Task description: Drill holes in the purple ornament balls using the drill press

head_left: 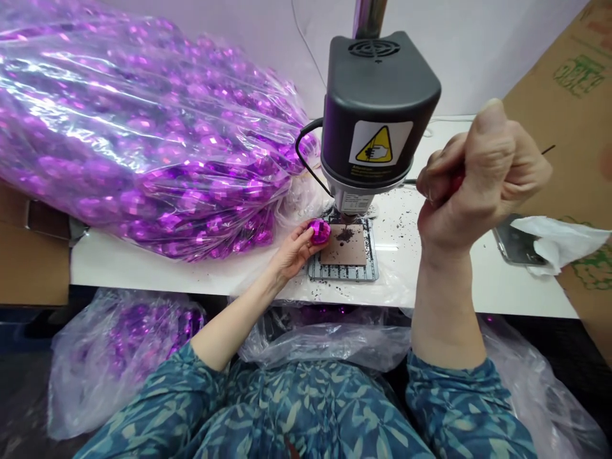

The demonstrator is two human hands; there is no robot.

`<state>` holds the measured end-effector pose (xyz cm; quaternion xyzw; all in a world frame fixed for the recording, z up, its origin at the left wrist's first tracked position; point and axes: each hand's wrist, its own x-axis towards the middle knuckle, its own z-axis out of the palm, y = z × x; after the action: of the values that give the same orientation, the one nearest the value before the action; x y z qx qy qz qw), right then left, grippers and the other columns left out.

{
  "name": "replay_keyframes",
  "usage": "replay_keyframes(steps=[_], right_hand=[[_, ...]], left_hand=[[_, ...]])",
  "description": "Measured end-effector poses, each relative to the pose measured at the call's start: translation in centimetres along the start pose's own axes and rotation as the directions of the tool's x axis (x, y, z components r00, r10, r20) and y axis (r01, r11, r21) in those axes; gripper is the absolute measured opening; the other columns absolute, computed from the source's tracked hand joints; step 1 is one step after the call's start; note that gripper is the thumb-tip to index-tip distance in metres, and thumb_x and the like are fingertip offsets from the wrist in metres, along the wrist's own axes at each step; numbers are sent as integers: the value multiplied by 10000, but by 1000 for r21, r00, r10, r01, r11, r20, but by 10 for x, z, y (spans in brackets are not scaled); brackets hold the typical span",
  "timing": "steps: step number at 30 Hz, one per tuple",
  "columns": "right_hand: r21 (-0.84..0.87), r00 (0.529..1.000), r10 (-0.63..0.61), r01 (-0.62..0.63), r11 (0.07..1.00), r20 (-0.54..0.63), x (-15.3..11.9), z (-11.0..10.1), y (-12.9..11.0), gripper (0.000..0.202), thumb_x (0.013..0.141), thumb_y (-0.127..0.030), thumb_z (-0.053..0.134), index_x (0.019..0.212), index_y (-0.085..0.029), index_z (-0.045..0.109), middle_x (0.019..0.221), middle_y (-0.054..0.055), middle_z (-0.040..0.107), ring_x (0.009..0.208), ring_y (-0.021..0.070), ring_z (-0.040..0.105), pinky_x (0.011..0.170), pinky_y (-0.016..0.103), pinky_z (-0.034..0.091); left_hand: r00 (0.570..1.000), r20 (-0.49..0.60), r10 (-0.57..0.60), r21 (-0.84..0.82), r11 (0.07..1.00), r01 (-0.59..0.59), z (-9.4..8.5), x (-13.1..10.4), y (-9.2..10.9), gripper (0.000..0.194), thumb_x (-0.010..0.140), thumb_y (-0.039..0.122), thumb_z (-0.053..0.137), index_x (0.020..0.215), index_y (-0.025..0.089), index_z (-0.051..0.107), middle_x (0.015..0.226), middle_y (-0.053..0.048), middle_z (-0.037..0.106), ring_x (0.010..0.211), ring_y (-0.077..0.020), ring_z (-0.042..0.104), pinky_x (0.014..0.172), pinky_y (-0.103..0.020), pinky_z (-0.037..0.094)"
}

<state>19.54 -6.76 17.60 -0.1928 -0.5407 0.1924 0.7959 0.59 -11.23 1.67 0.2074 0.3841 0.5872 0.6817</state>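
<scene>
My left hand [295, 250] pinches a shiny purple faceted ball [319, 231] at the left edge of a brown square board [351, 255]. The board lies on the slotted metal base [368, 276] of a small drill press [382, 83], with dark shavings [344, 233] heaped on it below the machine's head. My right hand [478, 172] is raised at the machine's right side, fingers wrapped round a lever handle [456, 183] with a red part showing; most of the handle is hidden by the fingers.
A large clear bag of purple faceted balls [157, 127] fills the left of the white table [516, 296]. Another plastic bag [119, 344] hangs below at left. On the right are a phone [514, 242], a white tissue [559, 239] and a cardboard box [568, 146].
</scene>
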Motion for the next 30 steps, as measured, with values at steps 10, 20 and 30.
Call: replay_keyframes(steps=[10,20,30], right_hand=[[16,999,-33,33,999,8,0,-1,6,483,926,-428,631,527,-160,582,421,-84,380,382,-24,379,440,202,221],[41,999,-43,43,998,-7,-3,1,5,475,933,-393,642,535,-147,562,422,-80,399,380,-21,374,440,196,210],[-194,1000,29,-27,981,8,-7,-1,-7,590,903,-637,586,545,-175,502,452,-50,373,412,18,332,462,243,303]], left_hand=[[988,-29,-152,-28,988,152,-5,1,0,260,1022,395,626,1151,172,661,1066,-97,768,956,-192,763,850,-317,649],[990,55,-131,126,984,123,-10,4,-3,335,945,471,634,1065,164,690,964,-102,769,712,-167,685,632,-286,558],[968,118,222,506,825,-251,-17,11,-18,685,642,391,990,1183,191,621,1145,-85,755,949,-193,726,866,-326,596]])
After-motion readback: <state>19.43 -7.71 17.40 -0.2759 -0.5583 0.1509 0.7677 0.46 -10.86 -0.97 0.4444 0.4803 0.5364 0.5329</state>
